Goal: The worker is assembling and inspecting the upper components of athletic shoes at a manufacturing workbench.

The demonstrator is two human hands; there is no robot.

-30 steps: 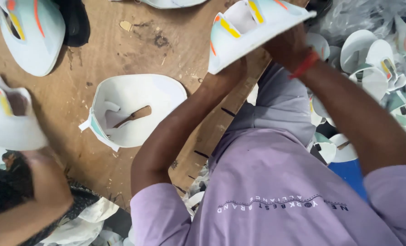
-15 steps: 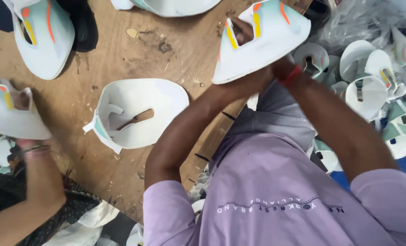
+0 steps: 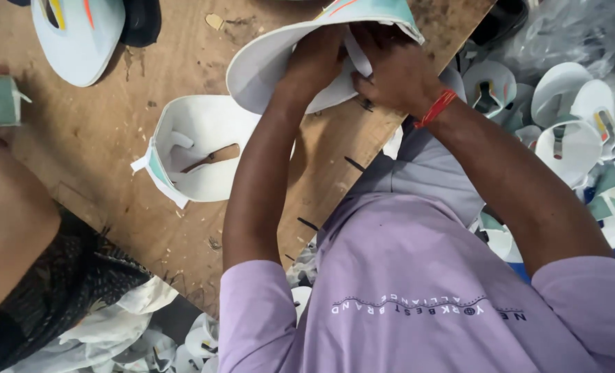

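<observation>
I see a white shoe upper (image 3: 204, 148) lying open on the worktop (image 3: 100, 173), a brown stick (image 3: 211, 157) inside it. Both my hands are raised over the worktop's far edge, gripping another upper (image 3: 266, 62) from beneath: left hand (image 3: 314, 59) and right hand (image 3: 394, 65) are closed on its white lining, side by side. A pile of uppers (image 3: 563, 131) lies at right.

One head camera looks steeply down (close in) over the wooden table (image 3: 100, 207).
</observation>
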